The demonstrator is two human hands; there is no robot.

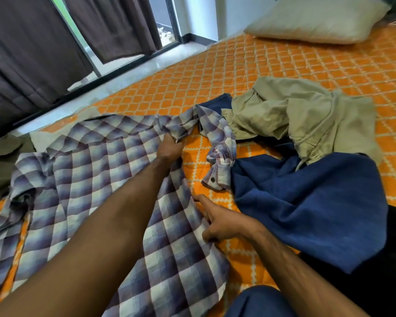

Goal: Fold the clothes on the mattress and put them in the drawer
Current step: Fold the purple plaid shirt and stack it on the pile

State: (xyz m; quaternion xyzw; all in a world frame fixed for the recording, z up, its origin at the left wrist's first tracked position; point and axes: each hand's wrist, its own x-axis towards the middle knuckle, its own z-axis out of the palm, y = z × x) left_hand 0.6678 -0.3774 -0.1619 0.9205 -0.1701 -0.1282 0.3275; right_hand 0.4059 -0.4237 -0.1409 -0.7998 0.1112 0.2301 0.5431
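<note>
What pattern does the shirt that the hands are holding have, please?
A blue, purple and white check, seen in the head view: the shirt.

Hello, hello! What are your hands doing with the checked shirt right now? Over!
Left hand grips checked shirt near its shoulder; right hand pinches its edge. Shirt spread flat, not yet folded. Blue cloth and khaki garment lie alongside.
</note>
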